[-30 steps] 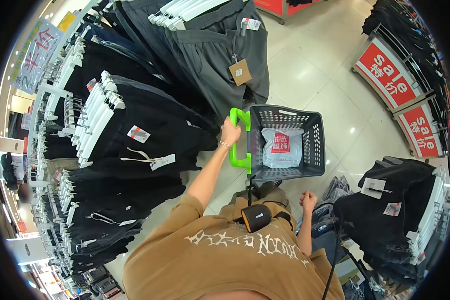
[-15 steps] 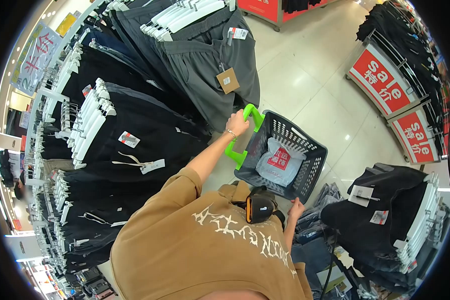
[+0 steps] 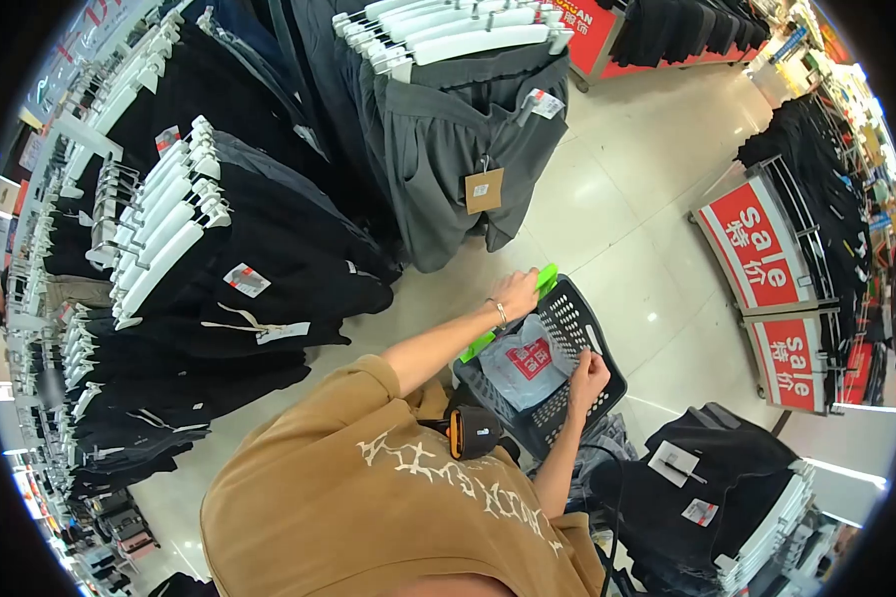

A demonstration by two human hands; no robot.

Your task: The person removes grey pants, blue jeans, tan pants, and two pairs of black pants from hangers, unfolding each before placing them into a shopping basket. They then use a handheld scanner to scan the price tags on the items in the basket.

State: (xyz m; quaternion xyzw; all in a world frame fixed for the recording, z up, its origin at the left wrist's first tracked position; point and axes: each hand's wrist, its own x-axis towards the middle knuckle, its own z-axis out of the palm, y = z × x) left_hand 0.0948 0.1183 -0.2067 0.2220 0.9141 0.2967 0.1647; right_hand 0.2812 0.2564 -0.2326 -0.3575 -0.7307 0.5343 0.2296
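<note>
A dark grey shopping basket (image 3: 610, 381) with perforated walls stands in front of my body. My left hand (image 3: 516, 297), with a bracelet at the wrist, is closed round its bright green handle (image 3: 479, 345). Inside the basket lies a pale plastic bag (image 3: 508, 374) with a red printed label. My right hand (image 3: 588, 380) is over the basket's right side, its fingers pinched together near the wall; what they hold, if anything, is too small to make out.
Racks of black garments (image 3: 289, 234) line the left, with grey trousers (image 3: 448, 139) ahead. Red sale signs (image 3: 752, 239) front a rack at the right. Black clothes (image 3: 722, 468) hang at the lower right. A black device (image 3: 473, 432) sits at my waist. Pale floor tiles (image 3: 647, 249) show beyond the basket.
My right hand has moved from the basket's near corner up over its side. The basket and my left hand have shifted lower in view, and the surroundings have shifted with the camera.
</note>
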